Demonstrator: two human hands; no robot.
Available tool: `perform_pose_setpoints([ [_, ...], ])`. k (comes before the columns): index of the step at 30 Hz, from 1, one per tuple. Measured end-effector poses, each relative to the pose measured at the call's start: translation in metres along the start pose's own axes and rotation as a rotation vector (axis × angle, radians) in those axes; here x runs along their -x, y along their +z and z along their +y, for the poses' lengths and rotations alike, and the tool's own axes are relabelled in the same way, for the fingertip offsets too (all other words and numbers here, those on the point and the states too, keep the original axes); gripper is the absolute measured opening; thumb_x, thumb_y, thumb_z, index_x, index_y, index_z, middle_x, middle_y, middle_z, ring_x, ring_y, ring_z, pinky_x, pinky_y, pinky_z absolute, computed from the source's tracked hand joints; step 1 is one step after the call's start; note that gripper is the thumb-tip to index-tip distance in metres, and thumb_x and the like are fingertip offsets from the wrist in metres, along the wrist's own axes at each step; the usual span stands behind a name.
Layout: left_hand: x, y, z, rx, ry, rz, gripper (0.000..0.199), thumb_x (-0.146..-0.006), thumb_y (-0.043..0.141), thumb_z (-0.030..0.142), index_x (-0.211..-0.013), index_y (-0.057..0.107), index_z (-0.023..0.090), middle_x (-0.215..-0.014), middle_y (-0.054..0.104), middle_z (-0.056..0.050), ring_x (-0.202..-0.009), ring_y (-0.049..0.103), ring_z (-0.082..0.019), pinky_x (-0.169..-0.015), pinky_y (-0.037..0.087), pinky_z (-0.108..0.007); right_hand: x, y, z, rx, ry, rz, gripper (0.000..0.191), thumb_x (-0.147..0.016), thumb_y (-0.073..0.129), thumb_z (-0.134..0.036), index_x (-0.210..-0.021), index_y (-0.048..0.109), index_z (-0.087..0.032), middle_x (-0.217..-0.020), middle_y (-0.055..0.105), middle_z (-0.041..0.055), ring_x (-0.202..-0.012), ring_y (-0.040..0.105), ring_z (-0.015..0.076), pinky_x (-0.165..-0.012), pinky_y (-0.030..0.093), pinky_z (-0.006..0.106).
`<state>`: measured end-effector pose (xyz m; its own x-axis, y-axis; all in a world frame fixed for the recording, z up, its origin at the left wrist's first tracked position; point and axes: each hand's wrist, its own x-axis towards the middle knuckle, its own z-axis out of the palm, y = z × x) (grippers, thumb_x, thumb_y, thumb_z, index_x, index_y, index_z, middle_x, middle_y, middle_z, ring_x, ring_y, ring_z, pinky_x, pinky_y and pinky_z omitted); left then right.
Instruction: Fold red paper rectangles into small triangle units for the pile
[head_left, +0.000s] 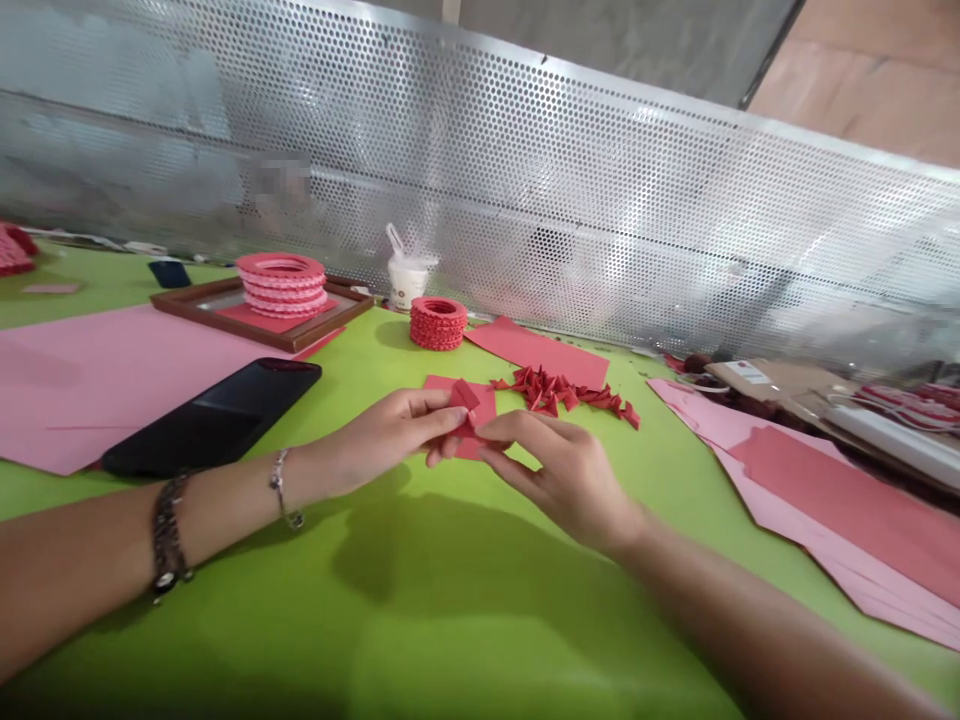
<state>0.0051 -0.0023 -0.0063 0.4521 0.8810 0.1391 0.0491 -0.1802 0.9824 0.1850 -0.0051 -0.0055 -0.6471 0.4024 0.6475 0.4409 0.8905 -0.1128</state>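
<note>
Between my two hands, near the middle of the table, is a small folded red paper piece (466,394). My left hand (401,432) pinches it between thumb and fingers. My right hand (574,475) meets it from the other side, thumb and forefinger closed at its lower edge. Fingers hide part of the piece. Behind and below them shows a flat red paper (487,399); whether it is held or lies on the table I cannot tell. Just beyond my right hand is a heap of small folded red paper pieces (551,389).
A red ring stack (438,325) stands behind, beside a white cup (407,280). Pink-and-red rings (282,287) rest on a wooden frame (184,302). A black phone (217,415) and pink sheets (71,375) lie left. More paper (847,490) lies right. A perforated metal panel (495,180) borders the green table (450,600).
</note>
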Motion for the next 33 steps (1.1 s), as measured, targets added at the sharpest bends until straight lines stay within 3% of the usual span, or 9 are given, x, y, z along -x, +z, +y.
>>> perform_pose_setpoints([
  [8, 0.001, 0.003, -0.001, 0.261, -0.118, -0.032, 0.027, -0.08, 0.046, 0.031, -0.059, 0.046, 0.014, -0.049, 0.044, 0.006, -0.049, 0.039, -0.004, -0.051, 0.033, -0.016, 0.0, -0.006, 0.0, 0.137, -0.179, -0.075, 0.02, -0.085, 0.037, -0.011, -0.09, 0.056, -0.013, -0.085, 0.063, 0.0087, -0.079, 0.058, 0.016, -0.065, 0.047, 0.027],
  [15, -0.002, -0.001, -0.009, 0.048, -0.065, -0.073, 0.022, -0.075, 0.053, 0.033, -0.065, 0.048, 0.014, -0.053, 0.038, 0.007, -0.047, 0.03, -0.005, -0.043, 0.024, -0.017, -0.003, -0.006, -0.005, 0.249, -0.238, -0.119, 0.025, -0.086, 0.034, -0.013, -0.085, 0.059, -0.014, -0.081, 0.065, 0.0089, -0.075, 0.06, 0.0168, -0.064, 0.047, 0.029],
  [19, 0.001, -0.003, -0.005, -0.094, -0.021, -0.107, 0.019, -0.075, 0.053, 0.031, -0.067, 0.051, 0.014, -0.054, 0.037, 0.007, -0.047, 0.03, -0.005, -0.043, 0.023, -0.017, -0.003, -0.004, -0.006, -0.065, -0.037, -0.071, 0.014, -0.084, 0.042, -0.018, -0.092, 0.054, -0.016, -0.081, 0.063, 0.005, -0.07, 0.058, 0.0117, -0.061, 0.047, 0.023],
  [22, 0.004, 0.0, 0.0, -0.3, 0.009, -0.242, 0.018, -0.076, 0.05, 0.029, -0.072, 0.06, 0.015, -0.057, 0.047, 0.004, -0.051, 0.04, -0.007, -0.048, 0.03, -0.018, -0.005, -0.003, -0.006, -0.311, 0.187, 0.006, 0.021, -0.079, 0.051, -0.023, -0.099, 0.048, -0.017, -0.074, 0.058, 0.002, -0.06, 0.054, 0.0086, -0.053, 0.046, 0.02],
  [25, 0.007, 0.003, 0.002, -0.405, 0.011, -0.324, 0.019, -0.076, 0.048, 0.027, -0.076, 0.063, 0.016, -0.068, 0.06, 0.0, -0.064, 0.052, -0.011, -0.058, 0.037, -0.021, -0.006, -0.002, -0.005, -0.453, 0.286, -0.085, 0.012, -0.076, 0.054, -0.023, -0.087, 0.053, -0.017, -0.069, 0.057, 0.0005, -0.057, 0.053, 0.008, -0.052, 0.045, 0.021],
  [28, 0.008, 0.004, 0.002, -0.449, 0.02, -0.266, 0.018, -0.076, 0.047, 0.025, -0.073, 0.062, 0.016, -0.069, 0.061, 0.0, -0.064, 0.053, -0.011, -0.058, 0.038, -0.02, -0.007, -0.001, -0.005, -0.609, 0.369, -0.197, 0.007, -0.077, 0.051, -0.019, -0.072, 0.053, -0.015, -0.063, 0.058, -0.0001, -0.055, 0.054, 0.0075, -0.051, 0.044, 0.02],
  [33, 0.008, 0.003, 0.003, -0.575, 0.099, -0.104, 0.024, -0.08, 0.041, 0.029, -0.068, 0.056, 0.014, -0.059, 0.052, 0.003, -0.05, 0.044, -0.008, -0.045, 0.032, -0.018, -0.008, 0.001, -0.004, -0.878, 0.552, -0.097, 0.008, -0.076, 0.052, -0.018, -0.07, 0.048, -0.015, -0.061, 0.057, -0.0017, -0.054, 0.055, 0.0063, -0.053, 0.046, 0.02],
])
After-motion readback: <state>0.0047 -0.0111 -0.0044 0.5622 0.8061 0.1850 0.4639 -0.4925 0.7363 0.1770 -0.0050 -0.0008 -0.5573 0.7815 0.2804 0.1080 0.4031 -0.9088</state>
